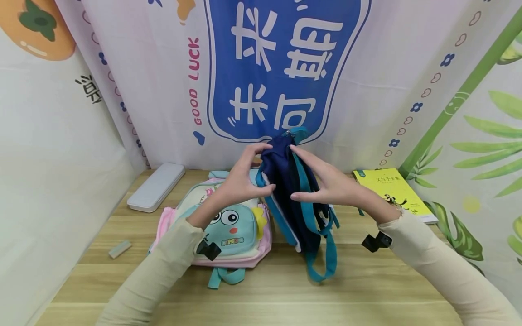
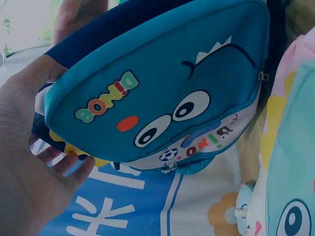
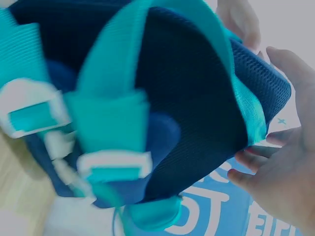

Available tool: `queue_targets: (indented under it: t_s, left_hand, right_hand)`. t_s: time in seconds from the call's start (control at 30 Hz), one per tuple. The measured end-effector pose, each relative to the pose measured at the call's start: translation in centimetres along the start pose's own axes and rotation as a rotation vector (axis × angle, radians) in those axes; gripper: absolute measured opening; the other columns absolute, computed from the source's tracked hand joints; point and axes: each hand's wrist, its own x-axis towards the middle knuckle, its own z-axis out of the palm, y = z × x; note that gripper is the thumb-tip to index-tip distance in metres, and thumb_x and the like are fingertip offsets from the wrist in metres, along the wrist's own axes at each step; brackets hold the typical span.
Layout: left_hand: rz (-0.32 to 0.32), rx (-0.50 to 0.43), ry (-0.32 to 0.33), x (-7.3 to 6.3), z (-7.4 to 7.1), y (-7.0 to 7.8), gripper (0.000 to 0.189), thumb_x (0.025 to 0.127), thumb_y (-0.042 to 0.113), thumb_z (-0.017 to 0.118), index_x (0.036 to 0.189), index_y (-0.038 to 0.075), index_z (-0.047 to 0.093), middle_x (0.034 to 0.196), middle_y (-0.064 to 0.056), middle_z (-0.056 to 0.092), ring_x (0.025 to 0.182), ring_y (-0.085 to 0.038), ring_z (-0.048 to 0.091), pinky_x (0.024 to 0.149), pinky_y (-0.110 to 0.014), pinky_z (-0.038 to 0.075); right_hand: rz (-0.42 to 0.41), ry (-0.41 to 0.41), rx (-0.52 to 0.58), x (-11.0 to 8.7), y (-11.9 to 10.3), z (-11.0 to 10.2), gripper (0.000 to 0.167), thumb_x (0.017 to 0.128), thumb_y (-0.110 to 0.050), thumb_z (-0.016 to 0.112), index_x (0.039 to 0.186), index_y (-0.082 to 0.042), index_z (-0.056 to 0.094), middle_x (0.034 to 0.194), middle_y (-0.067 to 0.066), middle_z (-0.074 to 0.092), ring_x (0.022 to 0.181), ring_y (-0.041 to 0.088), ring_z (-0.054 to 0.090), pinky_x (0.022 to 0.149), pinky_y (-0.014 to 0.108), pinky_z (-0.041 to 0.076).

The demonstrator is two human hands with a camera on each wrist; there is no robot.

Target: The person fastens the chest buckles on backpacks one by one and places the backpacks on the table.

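A navy and teal backpack (image 1: 281, 181) stands edge-on between both hands in the head view. Its cartoon front (image 2: 167, 93), with eyes and colorful letters, fills the left wrist view. My left hand (image 1: 244, 176) curves around its left edge, thumb on one side and fingers on the other. On the strap side, my right hand (image 1: 334, 183) spreads thumb and fingers around the bag's edge, fingertips touching it beside the teal strap (image 3: 246, 108). A strap loop (image 1: 326, 267) hangs down near the table. Left of it lies a pink and mint backpack (image 1: 232, 231) with a cartoon face.
At the back left of the wooden table (image 1: 285, 299) lies a pale pencil case (image 1: 157, 186). A small grey eraser-like block (image 1: 120, 249) is nearer the front. A yellow book (image 1: 393, 192) lies at the back right. Printed curtains (image 1: 163, 90) rise behind and at both sides.
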Motion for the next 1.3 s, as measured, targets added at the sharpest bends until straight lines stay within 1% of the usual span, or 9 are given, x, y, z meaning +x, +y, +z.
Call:
queue_targets:
  t_s: [0.13,0.4,0.6,0.7,0.87,0.97,1.03,1.17,1.3]
  left_hand:
    - [-0.027,-0.036,0.002,-0.2,-0.5,-0.4,0.086,0.079,0.011,0.083,0.151,0.015,0.036,0.158,-0.012,0.033,0.140,-0.026,0.041,0.112,-0.050,0.046]
    - [-0.086,-0.124,-0.003,-0.6,-1.8,-1.1,0.085,0.080,0.007,0.084,0.151,0.015,0.037,0.158,-0.006,0.032,0.143,-0.027,0.038,0.116,-0.051,0.041]
    - [-0.156,-0.160,-0.024,-1.0,-3.0,-1.7,0.086,0.080,0.006,0.083,0.151,0.015,0.037,0.157,-0.007,0.031,0.144,-0.028,0.036,0.118,-0.052,0.037]
    - [-0.182,-0.162,-0.041,-1.3,-3.4,-2.0,0.084,0.080,0.006,0.082,0.151,0.015,0.037,0.156,-0.009,0.032,0.142,-0.029,0.037,0.118,-0.054,0.037]
    - [-0.243,-0.160,-0.085,-1.9,-3.4,-2.5,0.081,0.082,0.005,0.081,0.149,0.014,0.037,0.154,-0.011,0.032,0.137,-0.034,0.040,0.115,-0.056,0.040]
    - [-0.294,-0.155,-0.100,-2.3,-3.1,-2.9,0.077,0.083,0.006,0.080,0.148,0.015,0.039,0.153,-0.011,0.032,0.136,-0.037,0.041,0.114,-0.056,0.041]
    - [-0.318,-0.157,-0.096,-2.6,-3.0,-3.2,0.075,0.083,0.006,0.080,0.147,0.015,0.041,0.152,-0.012,0.033,0.137,-0.038,0.042,0.114,-0.056,0.041]
    - [-0.333,-0.167,-0.082,-3.0,-2.9,-3.6,0.073,0.083,0.005,0.079,0.147,0.014,0.042,0.153,-0.013,0.033,0.138,-0.038,0.043,0.114,-0.056,0.041]
    - [-0.342,-0.168,-0.086,-3.3,-3.0,-3.7,0.074,0.084,0.006,0.079,0.148,0.014,0.043,0.153,-0.015,0.033,0.140,-0.038,0.042,0.115,-0.055,0.040]
  right_hand:
    - [0.039,-0.038,0.013,-1.0,1.1,0.5,0.106,0.088,-0.046,0.078,0.165,-0.026,0.007,0.172,-0.001,0.012,0.157,0.029,0.020,0.120,0.062,0.030]
    - [0.128,-0.087,0.019,-3.0,3.5,1.9,0.106,0.086,-0.050,0.079,0.165,-0.021,0.014,0.171,0.008,0.019,0.156,0.035,0.024,0.120,0.063,0.028]
    - [0.154,-0.141,0.075,-3.9,5.0,3.3,0.110,0.084,-0.050,0.080,0.164,-0.013,0.015,0.170,0.011,0.019,0.156,0.037,0.022,0.120,0.064,0.025]
    - [0.181,-0.171,0.103,-4.3,5.5,4.0,0.112,0.083,-0.051,0.081,0.165,-0.014,0.014,0.171,0.011,0.018,0.156,0.037,0.021,0.120,0.064,0.025]
    - [0.219,-0.204,0.138,-4.9,6.1,5.1,0.116,0.081,-0.053,0.082,0.165,-0.015,0.012,0.171,0.013,0.017,0.156,0.038,0.020,0.121,0.063,0.025]
    - [0.207,-0.210,0.154,-5.3,6.4,5.7,0.121,0.077,-0.052,0.086,0.165,-0.012,0.011,0.170,0.015,0.016,0.156,0.040,0.019,0.121,0.063,0.025]
    - [0.194,-0.212,0.160,-5.6,6.6,6.1,0.127,0.074,-0.051,0.089,0.164,-0.009,0.010,0.170,0.017,0.015,0.156,0.041,0.019,0.120,0.063,0.026]
    - [0.202,-0.213,0.167,-6.3,7.1,7.0,0.138,0.068,-0.052,0.092,0.164,-0.009,0.004,0.171,0.018,0.011,0.156,0.040,0.017,0.121,0.062,0.025]
    - [0.239,-0.197,0.192,-7.1,7.5,8.0,0.144,0.066,-0.052,0.093,0.164,-0.009,-0.004,0.171,0.018,0.004,0.157,0.039,0.013,0.122,0.061,0.022]
